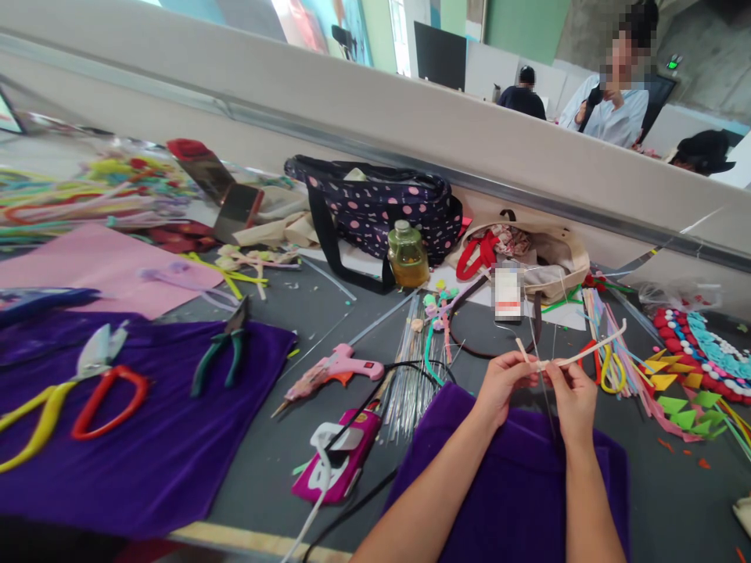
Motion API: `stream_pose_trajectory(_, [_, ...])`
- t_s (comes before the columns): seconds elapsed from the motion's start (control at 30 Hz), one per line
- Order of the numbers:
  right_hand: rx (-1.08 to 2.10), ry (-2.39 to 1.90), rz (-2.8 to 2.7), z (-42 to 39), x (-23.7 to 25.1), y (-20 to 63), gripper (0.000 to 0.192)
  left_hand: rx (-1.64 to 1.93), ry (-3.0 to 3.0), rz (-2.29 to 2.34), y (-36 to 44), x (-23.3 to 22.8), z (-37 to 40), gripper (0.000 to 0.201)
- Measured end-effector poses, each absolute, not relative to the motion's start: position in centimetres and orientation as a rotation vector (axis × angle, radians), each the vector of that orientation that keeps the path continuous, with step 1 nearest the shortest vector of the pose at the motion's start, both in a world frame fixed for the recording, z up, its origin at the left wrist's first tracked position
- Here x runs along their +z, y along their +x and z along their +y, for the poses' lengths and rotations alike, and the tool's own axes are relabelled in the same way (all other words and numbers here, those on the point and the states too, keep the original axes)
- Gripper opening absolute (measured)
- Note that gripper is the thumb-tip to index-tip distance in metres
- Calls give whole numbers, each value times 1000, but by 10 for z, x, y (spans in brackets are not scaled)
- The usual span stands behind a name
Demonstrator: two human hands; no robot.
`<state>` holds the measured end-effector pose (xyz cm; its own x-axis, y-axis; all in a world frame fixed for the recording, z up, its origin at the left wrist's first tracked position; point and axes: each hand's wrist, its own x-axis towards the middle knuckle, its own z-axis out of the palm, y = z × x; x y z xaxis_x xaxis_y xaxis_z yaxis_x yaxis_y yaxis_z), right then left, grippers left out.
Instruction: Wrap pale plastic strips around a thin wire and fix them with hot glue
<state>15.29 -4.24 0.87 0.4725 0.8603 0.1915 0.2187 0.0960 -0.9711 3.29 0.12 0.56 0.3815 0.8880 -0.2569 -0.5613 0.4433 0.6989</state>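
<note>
Both of my hands are raised over a purple cloth [516, 485] at the lower right. My left hand [503, 383] and my right hand [572, 399] together pinch a cream pipe cleaner [587, 353], whose long end sticks out up and to the right. A short end points up between my fingertips. A thin wire runs down from my fingers. A bundle of thin clear rods [411, 375] lies just left of my left hand.
A pink glue gun [337, 369], a pink phone [343, 453] with a cable, green pliers [226, 352], scissors [64, 391], a yellow bottle [407, 256], a dotted bag [381, 207], a tote bag [540, 258] and coloured craft pieces [692, 367] cover the grey table. People stand beyond the partition [411, 117].
</note>
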Motion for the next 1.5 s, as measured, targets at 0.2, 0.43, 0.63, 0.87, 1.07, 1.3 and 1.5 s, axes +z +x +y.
stream_pose_trajectory(0.2, [374, -1508, -1140, -46, 9, 149, 26, 1045, 596, 722, 34, 6, 1, 23])
stream_pose_trajectory(0.43, [173, -1458, -1380, -46, 4, 145, 17, 1162, 645, 807, 33, 9, 1, 17])
stream_pose_trajectory(0.63, [44, -1438, -1531, -43, 2, 145, 16, 1180, 637, 863, 33, 11, 0, 17])
stream_pose_trajectory(0.87, [-69, -1445, -1635, -43, 2, 145, 13, 1198, 650, 881, 33, 10, 0, 15])
stream_pose_trajectory(1.07, [-3, -1458, -1636, -45, 4, 145, 14, 1205, 662, 860, 34, 6, 1, 15])
stream_pose_trajectory(1.3, [161, -1468, -1568, -45, 7, 145, 17, 1190, 695, 821, 33, 8, 1, 11])
stream_pose_trajectory(1.5, [360, -1475, -1313, -44, 11, 144, 23, 1145, 735, 798, 34, 10, 0, 17])
